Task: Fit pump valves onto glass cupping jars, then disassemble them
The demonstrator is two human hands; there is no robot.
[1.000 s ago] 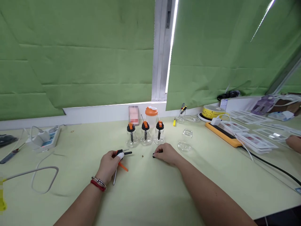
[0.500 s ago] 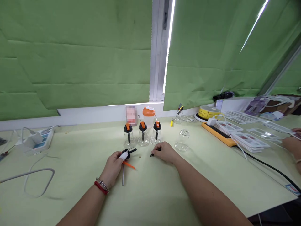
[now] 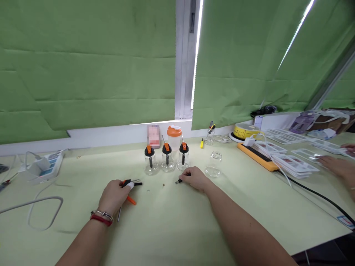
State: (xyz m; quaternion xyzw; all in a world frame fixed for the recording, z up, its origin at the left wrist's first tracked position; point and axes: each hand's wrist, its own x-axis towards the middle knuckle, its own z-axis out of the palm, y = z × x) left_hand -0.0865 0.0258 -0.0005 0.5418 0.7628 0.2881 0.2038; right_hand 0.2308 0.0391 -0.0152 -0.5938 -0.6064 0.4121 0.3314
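My left hand (image 3: 112, 197) is closed around a black bottle lid (image 3: 137, 184) with an orange flap (image 3: 131, 200) and a metal tube (image 3: 119, 214) hanging below. A thin metal rod also pokes out by its fingers. My right hand (image 3: 195, 179) pinches a small black piece with a shiny end (image 3: 177, 181), low over the table. Between my hands lie a tiny brown bit (image 3: 163, 185) and a tiny metallic bit (image 3: 148, 190). Beyond them stand three glass bottles (image 3: 167, 166) with black and orange lids. An open glass jar (image 3: 213, 165) is right of these.
An orange-lidded cup (image 3: 174, 138) stands behind the bottles. An orange power strip (image 3: 256, 157) and stacked printed sheets (image 3: 295, 166) lie to the right, near another person's hand (image 3: 334, 166). A white power strip (image 3: 46, 168) with cables sits at left.
My left hand has moved left and slightly toward me with the lid, and the tiny metallic bit now shows on the table. The right hand stays almost in place. The other person's hand reaches further in.
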